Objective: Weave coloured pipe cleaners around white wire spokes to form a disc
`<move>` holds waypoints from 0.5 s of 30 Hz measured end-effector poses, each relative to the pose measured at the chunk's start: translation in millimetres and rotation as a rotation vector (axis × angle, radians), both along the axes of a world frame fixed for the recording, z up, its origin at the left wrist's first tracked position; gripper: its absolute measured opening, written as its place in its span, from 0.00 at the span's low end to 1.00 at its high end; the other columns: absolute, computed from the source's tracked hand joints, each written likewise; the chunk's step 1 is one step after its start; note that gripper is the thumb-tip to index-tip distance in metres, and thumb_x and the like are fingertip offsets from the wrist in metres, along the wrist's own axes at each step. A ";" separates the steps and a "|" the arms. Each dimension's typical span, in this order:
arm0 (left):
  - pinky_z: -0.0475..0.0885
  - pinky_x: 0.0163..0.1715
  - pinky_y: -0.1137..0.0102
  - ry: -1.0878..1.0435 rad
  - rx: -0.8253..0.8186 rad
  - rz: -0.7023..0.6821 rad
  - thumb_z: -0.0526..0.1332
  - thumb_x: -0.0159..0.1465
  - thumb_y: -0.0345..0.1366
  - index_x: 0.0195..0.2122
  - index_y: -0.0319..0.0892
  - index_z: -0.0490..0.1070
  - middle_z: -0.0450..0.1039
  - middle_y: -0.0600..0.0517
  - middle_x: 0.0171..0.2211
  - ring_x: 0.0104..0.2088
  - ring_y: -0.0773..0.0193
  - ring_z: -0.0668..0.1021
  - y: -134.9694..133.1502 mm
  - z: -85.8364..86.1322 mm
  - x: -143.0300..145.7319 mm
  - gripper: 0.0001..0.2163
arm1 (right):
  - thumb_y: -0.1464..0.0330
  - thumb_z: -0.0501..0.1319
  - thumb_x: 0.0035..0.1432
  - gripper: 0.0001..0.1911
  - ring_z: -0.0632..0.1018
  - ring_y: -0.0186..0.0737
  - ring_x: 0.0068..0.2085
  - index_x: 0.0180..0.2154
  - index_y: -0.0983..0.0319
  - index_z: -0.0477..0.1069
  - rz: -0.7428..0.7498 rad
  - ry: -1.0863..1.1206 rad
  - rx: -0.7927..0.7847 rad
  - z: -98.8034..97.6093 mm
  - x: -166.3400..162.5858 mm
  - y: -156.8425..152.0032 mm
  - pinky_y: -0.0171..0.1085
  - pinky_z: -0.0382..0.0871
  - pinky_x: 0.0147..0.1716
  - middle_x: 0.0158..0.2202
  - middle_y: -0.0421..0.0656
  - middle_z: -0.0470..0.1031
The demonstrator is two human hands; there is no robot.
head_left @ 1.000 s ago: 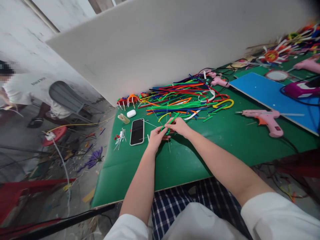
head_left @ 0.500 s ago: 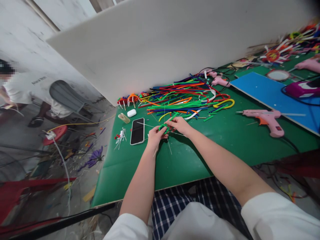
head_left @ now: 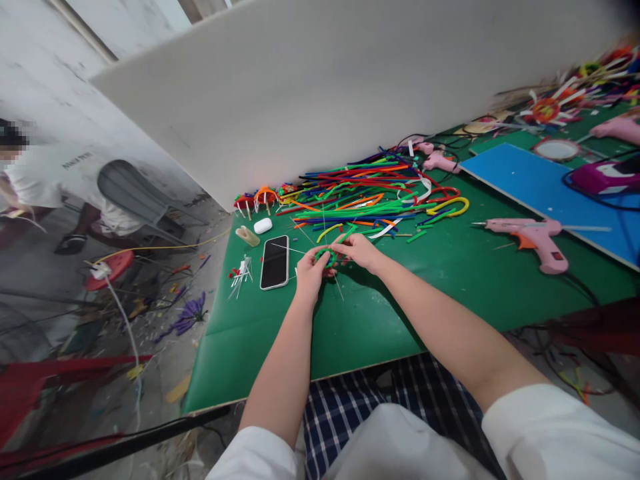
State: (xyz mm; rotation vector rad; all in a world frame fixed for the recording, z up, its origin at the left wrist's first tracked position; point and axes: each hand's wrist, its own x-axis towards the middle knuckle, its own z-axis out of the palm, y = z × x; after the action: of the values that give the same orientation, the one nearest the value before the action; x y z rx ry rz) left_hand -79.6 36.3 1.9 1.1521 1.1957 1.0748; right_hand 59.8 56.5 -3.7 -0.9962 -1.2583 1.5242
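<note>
My left hand (head_left: 307, 269) and my right hand (head_left: 361, 251) meet over the green table (head_left: 350, 320), fingers pinched on a small piece made of a green pipe cleaner (head_left: 327, 254) coiled around thin white sticks that poke out on all sides. The free end of the green pipe cleaner runs up past my right fingers. Just beyond my hands lies a big heap of coloured pipe cleaners (head_left: 370, 190).
A black phone (head_left: 275, 261), a white earbud case (head_left: 263, 226) and small white sticks (head_left: 241, 273) lie to the left. A pink glue gun (head_left: 530, 237) and blue board (head_left: 545, 187) are to the right. A white board (head_left: 325, 87) stands behind. A seated person (head_left: 35, 180) is far left.
My hands stayed in place and kept turning the piece; the green pipe cleaner now forms a rounder coil between my fingers, and the white sticks point in slightly different directions.
</note>
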 end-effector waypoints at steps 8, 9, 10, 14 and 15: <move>0.68 0.15 0.76 0.012 0.059 0.012 0.62 0.49 0.39 0.35 0.40 0.62 0.67 0.57 0.16 0.18 0.67 0.74 -2.4 1.9 0.3 0.14 | 0.67 0.59 0.46 0.07 0.69 0.30 0.25 0.27 0.65 0.67 -0.064 -0.031 -0.006 -0.8 -1.5 0.1 0.29 0.65 0.19 0.23 0.39 0.68; 0.68 0.14 0.76 0.017 0.061 0.015 0.62 0.49 0.39 0.34 0.40 0.62 0.67 0.57 0.16 0.18 0.67 0.74 -1.9 1.0 0.2 0.14 | 0.67 0.60 0.45 0.08 0.69 0.30 0.25 0.27 0.65 0.67 -0.077 -0.036 -0.007 -1.1 -1.7 0.3 0.29 0.65 0.19 0.23 0.39 0.68; 0.67 0.14 0.76 0.020 0.061 0.017 0.62 0.49 0.39 0.34 0.40 0.62 0.67 0.57 0.16 0.18 0.67 0.74 -1.5 0.2 0.1 0.14 | 0.67 0.60 0.45 0.08 0.69 0.30 0.25 0.26 0.65 0.67 -0.089 -0.041 -0.007 -1.4 -1.7 0.5 0.29 0.65 0.19 0.23 0.39 0.68; 0.67 0.14 0.76 0.023 0.045 0.021 0.62 0.48 0.39 0.34 0.39 0.63 0.67 0.57 0.16 0.17 0.67 0.73 -0.8 -0.5 0.2 0.14 | 0.65 0.61 0.44 0.09 0.70 0.31 0.25 0.24 0.65 0.66 -0.087 -0.035 -0.009 -2.6 0.0 0.9 0.30 0.66 0.20 0.22 0.39 0.68; 0.68 0.14 0.76 0.022 0.043 0.023 0.62 0.48 0.39 0.33 0.39 0.63 0.67 0.57 0.16 0.17 0.67 0.74 -0.8 -0.3 0.1 0.14 | 0.65 0.61 0.44 0.10 0.70 0.31 0.25 0.24 0.66 0.66 -0.072 -0.022 -0.015 -2.8 0.9 0.8 0.31 0.67 0.21 0.22 0.39 0.68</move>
State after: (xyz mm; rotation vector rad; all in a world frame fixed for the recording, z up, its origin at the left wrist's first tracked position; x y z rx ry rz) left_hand -79.4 35.5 1.6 1.1888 1.2107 1.1131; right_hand 60.7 57.3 -6.5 -1.0596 -1.2150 1.4728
